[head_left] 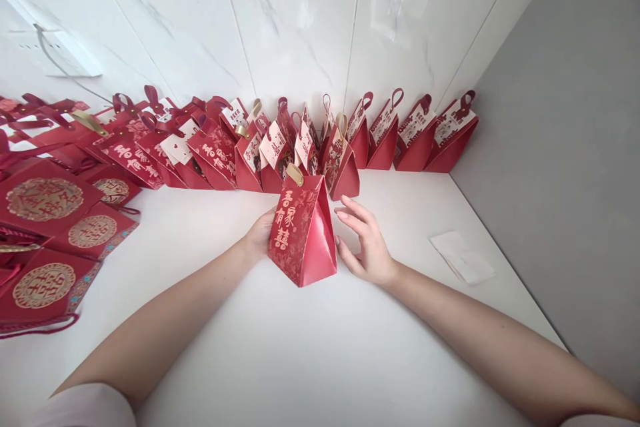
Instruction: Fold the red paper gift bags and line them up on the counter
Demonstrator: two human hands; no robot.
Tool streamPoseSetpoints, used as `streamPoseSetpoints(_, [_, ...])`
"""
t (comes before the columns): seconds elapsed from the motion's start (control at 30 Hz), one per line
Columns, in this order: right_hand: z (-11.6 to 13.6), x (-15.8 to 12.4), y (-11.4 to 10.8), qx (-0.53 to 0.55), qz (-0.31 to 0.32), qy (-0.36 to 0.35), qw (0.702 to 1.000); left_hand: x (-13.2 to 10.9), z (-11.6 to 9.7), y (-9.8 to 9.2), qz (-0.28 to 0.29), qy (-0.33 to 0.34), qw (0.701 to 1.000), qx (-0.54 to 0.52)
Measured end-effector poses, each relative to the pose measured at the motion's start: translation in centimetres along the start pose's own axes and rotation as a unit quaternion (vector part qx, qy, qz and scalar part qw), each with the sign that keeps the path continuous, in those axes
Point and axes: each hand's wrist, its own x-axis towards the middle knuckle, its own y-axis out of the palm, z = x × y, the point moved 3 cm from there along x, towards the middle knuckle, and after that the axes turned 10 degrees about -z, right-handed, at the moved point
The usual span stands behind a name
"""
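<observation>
A red gift box [303, 233] with a gold strap [295, 175] at its peak stood upright in the grasp of the left hand [261, 230]. That hand closed on the box's left side, its fingertips hidden behind. The right hand [367, 243] was open just beside the box's right face, fingers spread and gently bent, holding nothing; whether a fingertip touched could not be told. Behind the box, a row of peaked boxes [276, 150] stood along the wall [295, 13]. To the box's left lay red packets [45, 199] with round emblems; to its right, white paper [463, 257]. Judged by this layout, the row looked formed and arranged; the held box looked fully shaped but not yet released. What remained for the packets could not be determined.
</observation>
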Motion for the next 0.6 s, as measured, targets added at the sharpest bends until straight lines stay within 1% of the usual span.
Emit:
streamPoseSetpoints(0.1, [0.0, 0.2, -0.2, 0.005, -0.012, 0.021, 1.0, 0.4, 0.3, -0.6, -0.066, 0.039, 0.996, -0.052])
streamPoseSetpoints(0.17, [-0.1, 0.4, -0.4, 0.006, -0.022, 0.055, 0.998, 0.4, 0.5, -0.9, -0.115, 0.084, 0.988, -0.053])
streamPoseSetpoints(0.23, [-0.4, 0.6, -0.6, 0.012, -0.036, 0.099, 0.994, 0.3, 0.6, -0.9, -0.135, 0.126, 0.982, -0.044])
streamPoseSetpoints(0.3, [-0.8, 0.6, -0.7, 0.035, -0.05, 0.126, 0.99, -0.1, 0.8, -0.7, -0.11, 0.168, 0.979, -0.02])
streamPoseSetpoints(0.37, [-1.0, 0.3, -0.8, 0.067, -0.048, 0.121, 0.989, -0.6, 0.8, -0.2, -0.062, 0.216, 0.974, 0.035])
streamPoseSetpoints(0.43, [-1.2, -0.1, -0.6, 0.08, -0.023, 0.117, 0.99, -1.1, 0.9, 0.2, -0.021, 0.255, 0.961, 0.103])
streamPoseSetpoints(0.47, [-1.3, -0.3, -0.5, 0.079, -0.005, 0.126, 0.989, -1.3, 0.9, 0.4, -0.008, 0.269, 0.954, 0.134])
streamPoseSetpoints(0.53, [-1.4, -0.5, -0.2, 0.067, 0.032, 0.158, 0.985, -1.5, 0.7, 0.5, -0.007, 0.29, 0.94, 0.18])
streamPoseSetpoints(0.6, [-1.4, -0.5, 0.1, 0.06, 0.051, 0.181, 0.98, -1.5, 0.5, 0.4, -0.027, 0.308, 0.927, 0.212])
